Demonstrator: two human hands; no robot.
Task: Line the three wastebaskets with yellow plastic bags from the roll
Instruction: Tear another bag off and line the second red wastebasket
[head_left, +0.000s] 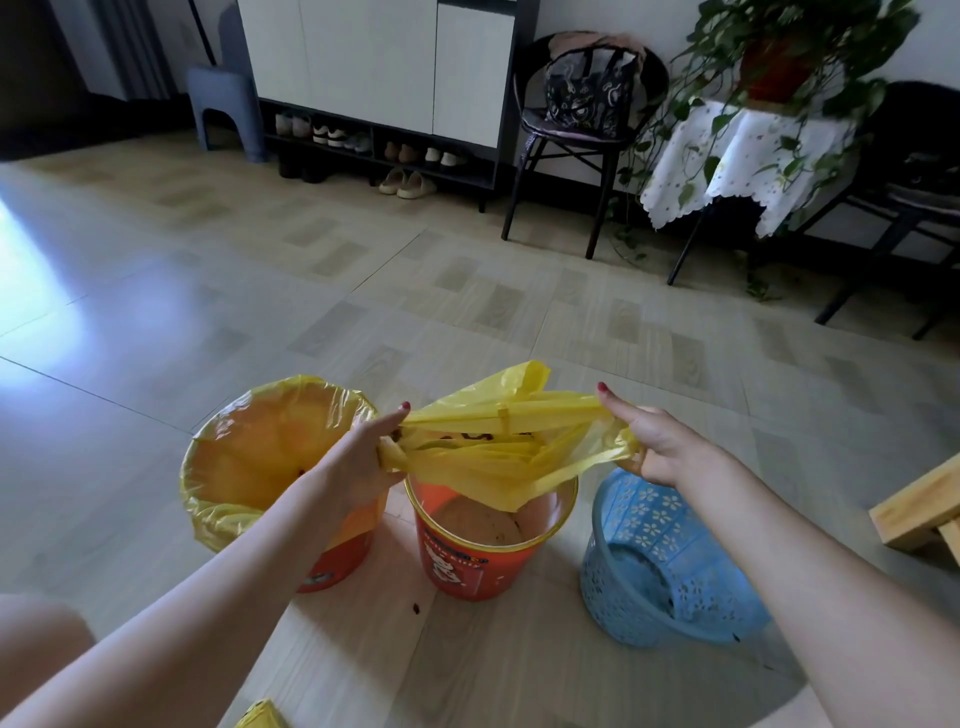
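Three wastebaskets stand on the floor in a row. The left orange basket (332, 564) is lined with a yellow bag (249, 452) folded over its rim. The middle orange basket (475, 566) has no liner. The blue perforated basket (649, 566) on the right is also bare. Above the middle basket I stretch a loose yellow bag (498, 447) between both hands. My left hand (366, 457) grips its left edge. My right hand (647, 441) grips its right edge, forefinger pointing up. A yellow scrap, perhaps the roll (262, 716), shows at the bottom edge.
A wooden stool (919, 512) juts in at the right. Farther back stand a black chair with a bag (587, 98), a plant table with a white cloth (743, 156), a shoe cabinet (384, 73) and a grey stool (223, 104). Tiled floor lies between.
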